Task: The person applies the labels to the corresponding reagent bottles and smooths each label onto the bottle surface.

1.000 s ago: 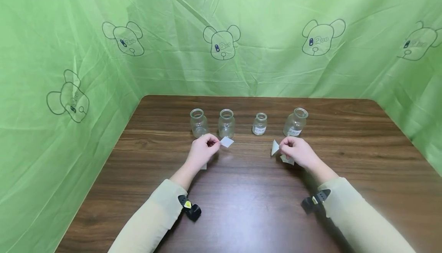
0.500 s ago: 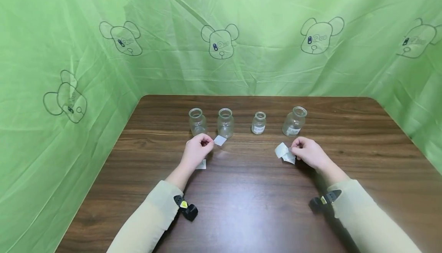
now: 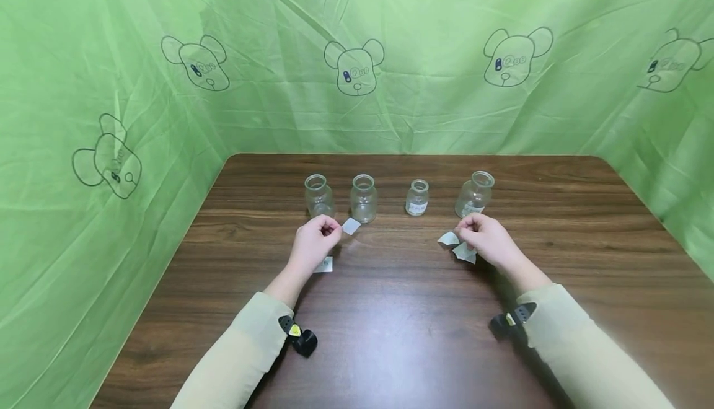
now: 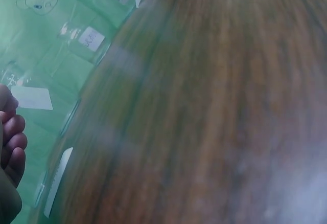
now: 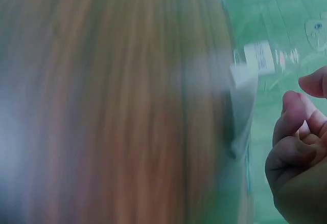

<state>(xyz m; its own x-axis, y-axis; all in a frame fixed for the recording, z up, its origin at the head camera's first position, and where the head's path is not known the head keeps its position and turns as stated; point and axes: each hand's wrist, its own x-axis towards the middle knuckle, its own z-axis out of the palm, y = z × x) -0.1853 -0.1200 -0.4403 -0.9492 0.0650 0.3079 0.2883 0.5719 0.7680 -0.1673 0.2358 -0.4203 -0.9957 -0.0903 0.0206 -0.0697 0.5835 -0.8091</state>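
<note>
My left hand (image 3: pixel 313 243) pinches a small white paper label (image 3: pixel 351 226) between thumb and forefinger, in front of the two left jars. A second label (image 3: pixel 325 264) with printed characters lies on the table, partly behind that hand. My right hand (image 3: pixel 484 240) hovers at a curled piece of paper (image 3: pixel 448 238), which looks like label backing. Another paper piece (image 3: pixel 465 253) lies under its fingertips. In the right wrist view, the thumb and forefinger (image 5: pixel 292 104) stand apart, and I see nothing between them; the other fingers are loosely curled.
Along the back stand a left glass jar (image 3: pixel 320 197), a second plain jar (image 3: pixel 364 199), a small labelled jar (image 3: pixel 417 198) and a larger labelled jar (image 3: pixel 475 195). Green cloth (image 3: pixel 413 99) hangs behind the wooden table (image 3: pixel 379 334).
My right hand drew back to the right, then came left again to the paper pieces. The upper paper piece has turned and curled. My left hand, still pinching its label, shifted slightly left.
</note>
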